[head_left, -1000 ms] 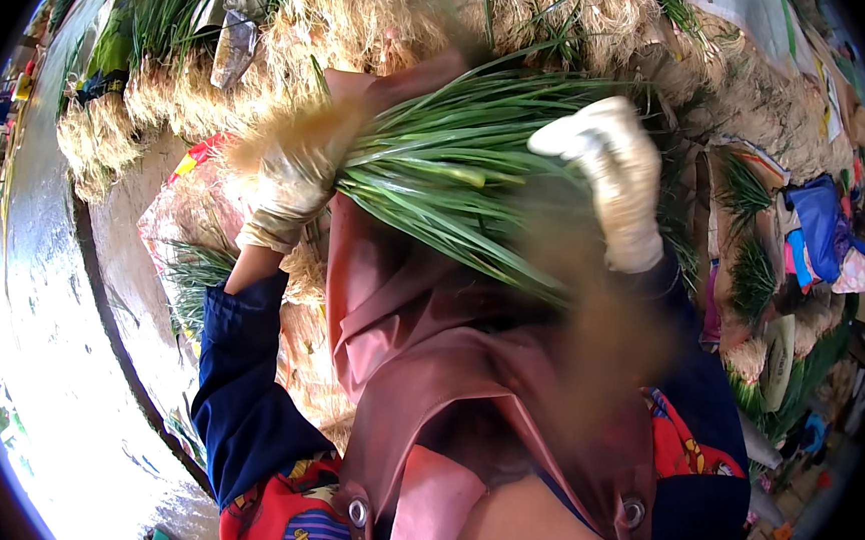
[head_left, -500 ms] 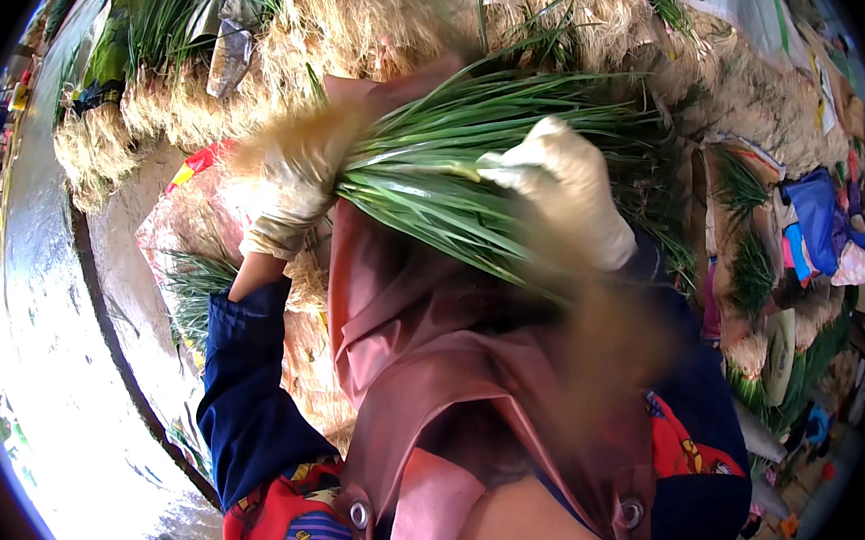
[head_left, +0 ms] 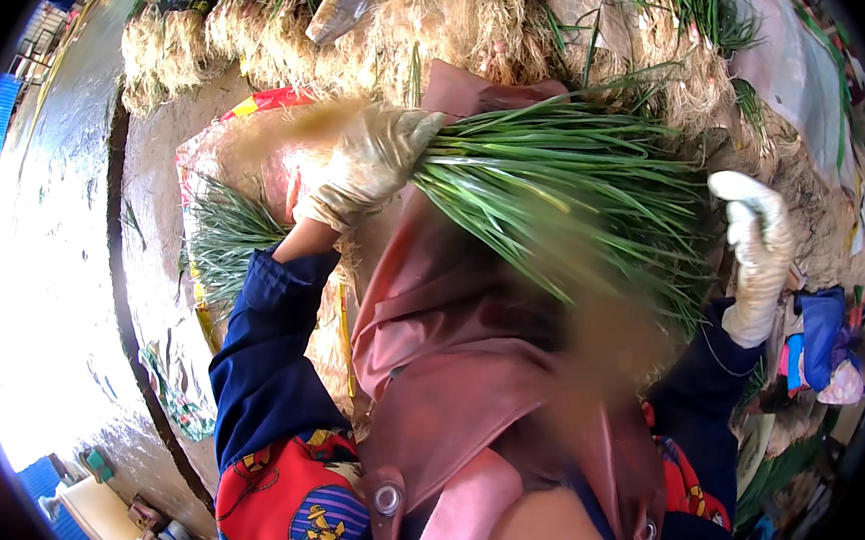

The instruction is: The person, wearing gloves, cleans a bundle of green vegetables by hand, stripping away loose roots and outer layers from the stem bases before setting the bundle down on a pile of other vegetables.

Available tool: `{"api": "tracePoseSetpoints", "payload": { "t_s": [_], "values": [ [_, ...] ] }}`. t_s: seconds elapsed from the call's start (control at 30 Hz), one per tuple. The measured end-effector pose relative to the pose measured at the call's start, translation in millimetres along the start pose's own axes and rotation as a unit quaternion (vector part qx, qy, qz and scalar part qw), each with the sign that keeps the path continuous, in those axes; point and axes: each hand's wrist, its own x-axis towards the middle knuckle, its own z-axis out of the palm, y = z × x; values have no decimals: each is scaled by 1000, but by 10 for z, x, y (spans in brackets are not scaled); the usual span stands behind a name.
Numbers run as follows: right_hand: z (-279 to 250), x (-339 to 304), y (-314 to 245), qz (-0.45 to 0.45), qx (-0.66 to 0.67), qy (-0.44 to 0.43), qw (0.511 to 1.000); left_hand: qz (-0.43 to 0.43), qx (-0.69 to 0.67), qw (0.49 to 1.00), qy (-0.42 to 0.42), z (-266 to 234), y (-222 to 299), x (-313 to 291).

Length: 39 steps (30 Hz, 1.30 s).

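Note:
My left hand (head_left: 370, 169), in a pale work glove, is closed round one end of a bunch of spring onions (head_left: 566, 170). Their long green leaves fan out to the right above my lap, a few yellowish among them. The root end is hidden by the glove and a brown blur. Off to the right of the leaf tips is my gloved right hand (head_left: 757, 247), apart from the bunch. Its fingers are half curled with a gap between them, and nothing shows in them.
A brown apron (head_left: 452, 409) covers my lap. Rooted bunches (head_left: 476, 36) line the far side. More green leaves (head_left: 229, 234) lie on a sack at left, beside wet pavement (head_left: 63, 286). Blue cloth (head_left: 820, 333) and a pale plastic sheet (head_left: 790, 74) are at right.
My right hand has left the leaves and swung out to the right. The left hand still grips the bunch, and the whole view has shifted.

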Motion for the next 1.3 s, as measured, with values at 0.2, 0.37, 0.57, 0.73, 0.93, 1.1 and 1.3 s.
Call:
{"api": "tracePoseSetpoints", "payload": {
  "t_s": [0.2,0.37,0.57,0.73,0.93,1.1,1.3],
  "values": [
    [1037,332,-423,-301,-187,-209,911,18,15,1000,-15,-84,-27,17],
    [1436,343,-150,-300,-259,-268,878,36,104,994,-21,-34,-32,-11],
    [1822,259,-230,-271,-347,-263,859,42,130,990,-33,-51,-60,-114],
    [1958,363,-232,-238,-234,-233,914,46,136,989,-26,30,-99,-139],
    [1916,426,93,-251,-180,-106,945,-65,-64,995,-35,7,165,75],
    [1460,800,-262,-120,73,-102,985,-205,-198,958,9,119,-52,-489],
    [-74,394,578,34,-60,89,994,-324,-566,753,-86,265,72,-501]
  ]
}}
